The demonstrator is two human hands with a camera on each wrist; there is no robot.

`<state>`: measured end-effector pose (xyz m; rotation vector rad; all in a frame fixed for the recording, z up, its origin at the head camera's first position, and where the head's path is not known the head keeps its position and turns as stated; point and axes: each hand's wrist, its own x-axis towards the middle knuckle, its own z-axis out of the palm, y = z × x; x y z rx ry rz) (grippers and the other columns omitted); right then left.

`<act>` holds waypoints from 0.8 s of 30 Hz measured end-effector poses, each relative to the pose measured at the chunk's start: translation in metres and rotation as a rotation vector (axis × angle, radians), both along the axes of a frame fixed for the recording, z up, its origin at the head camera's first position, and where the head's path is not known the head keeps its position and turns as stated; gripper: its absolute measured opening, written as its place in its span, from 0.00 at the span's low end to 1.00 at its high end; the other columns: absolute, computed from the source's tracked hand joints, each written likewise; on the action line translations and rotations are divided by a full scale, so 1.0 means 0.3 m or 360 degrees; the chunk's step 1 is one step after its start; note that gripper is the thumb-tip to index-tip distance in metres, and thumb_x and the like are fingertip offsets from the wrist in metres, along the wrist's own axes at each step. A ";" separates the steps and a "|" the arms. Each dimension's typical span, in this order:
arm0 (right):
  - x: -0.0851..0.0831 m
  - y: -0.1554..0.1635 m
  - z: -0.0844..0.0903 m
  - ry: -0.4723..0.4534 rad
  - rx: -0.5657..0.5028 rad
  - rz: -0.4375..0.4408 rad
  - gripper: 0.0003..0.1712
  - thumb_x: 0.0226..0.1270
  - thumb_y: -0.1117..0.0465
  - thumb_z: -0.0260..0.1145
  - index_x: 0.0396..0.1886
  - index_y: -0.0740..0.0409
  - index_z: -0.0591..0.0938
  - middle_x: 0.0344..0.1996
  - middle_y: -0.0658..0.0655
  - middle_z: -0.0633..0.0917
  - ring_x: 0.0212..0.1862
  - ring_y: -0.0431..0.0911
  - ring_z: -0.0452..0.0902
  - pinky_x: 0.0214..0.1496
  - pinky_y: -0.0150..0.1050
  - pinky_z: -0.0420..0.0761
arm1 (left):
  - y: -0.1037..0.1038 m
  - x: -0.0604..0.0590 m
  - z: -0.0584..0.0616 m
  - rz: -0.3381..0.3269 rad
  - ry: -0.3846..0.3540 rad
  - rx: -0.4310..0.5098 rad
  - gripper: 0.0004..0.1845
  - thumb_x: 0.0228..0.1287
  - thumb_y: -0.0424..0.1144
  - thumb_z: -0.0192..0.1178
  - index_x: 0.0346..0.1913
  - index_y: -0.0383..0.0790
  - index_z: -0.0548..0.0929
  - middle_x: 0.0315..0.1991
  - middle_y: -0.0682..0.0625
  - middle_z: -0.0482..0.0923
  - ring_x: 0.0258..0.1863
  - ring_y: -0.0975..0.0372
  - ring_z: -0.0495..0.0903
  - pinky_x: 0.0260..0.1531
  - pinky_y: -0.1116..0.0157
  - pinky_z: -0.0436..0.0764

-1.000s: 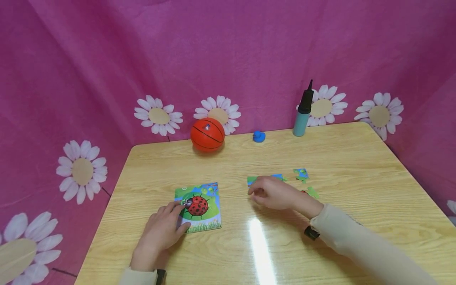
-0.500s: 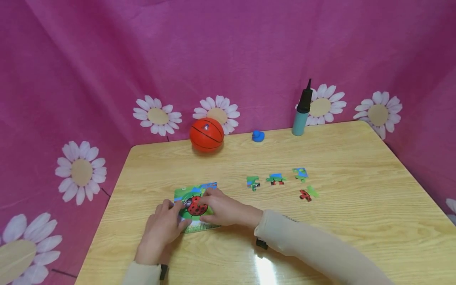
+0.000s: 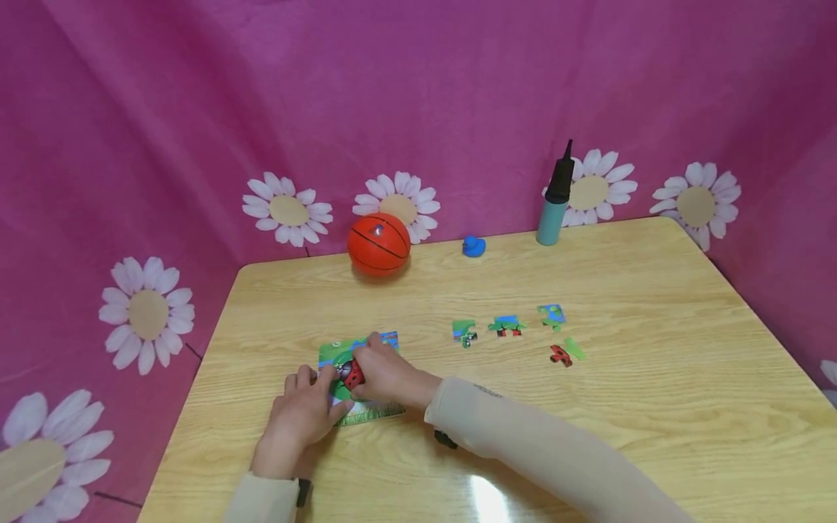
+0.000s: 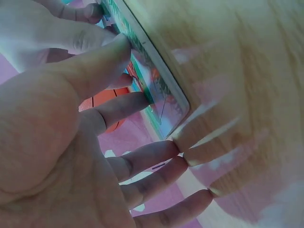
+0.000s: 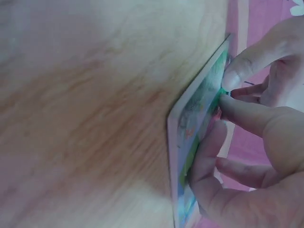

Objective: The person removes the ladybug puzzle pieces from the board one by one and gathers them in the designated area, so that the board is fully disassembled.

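A square ladybug jigsaw puzzle (image 3: pixel 373 412) lies flat on the table at centre left. My left hand (image 3: pixel 297 410) rests along its left side, thumb and index fingertip on the picture, the other fingers spread past the edge onto the wood. Over the right part of the puzzle, my right hand (image 3: pixel 386 374) has its fingers bent down to the red ladybug. In the right wrist view a bit of red puzzle piece (image 5: pixel 217 115) shows between its thumb and index finger; the rest is hidden by the hand. The puzzle's thick rim (image 4: pixel 164 61) shows in the left wrist view.
Loose puzzle pieces lie to the right: a green one (image 3: pixel 461 328), a blue-topped one (image 3: pixel 506 325), a blue-green one (image 3: pixel 552 314) and a red-green one (image 3: pixel 566 354). Behind stand a red ball (image 3: pixel 379 245), a blue toy duck (image 3: pixel 474 247) and a teal hand pump (image 3: pixel 552 221).
My right hand has moved left from the loose pieces onto the puzzle, then further in over the ladybug. The loose pieces it covered now show. My left hand has stayed at the puzzle's left side.
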<state>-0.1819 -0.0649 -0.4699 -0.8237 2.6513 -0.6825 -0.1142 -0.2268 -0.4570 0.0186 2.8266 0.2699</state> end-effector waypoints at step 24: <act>-0.032 0.008 0.000 -0.0281 -0.0193 -0.0081 0.28 0.60 0.61 0.82 0.53 0.55 0.74 0.47 0.56 0.75 0.47 0.43 0.70 0.50 0.35 0.80 | 0.006 -0.003 0.005 0.0021 -0.0075 -0.0025 0.38 0.75 0.55 0.63 0.77 0.42 0.63 0.63 0.32 0.65 0.61 0.39 0.68 0.51 0.37 0.80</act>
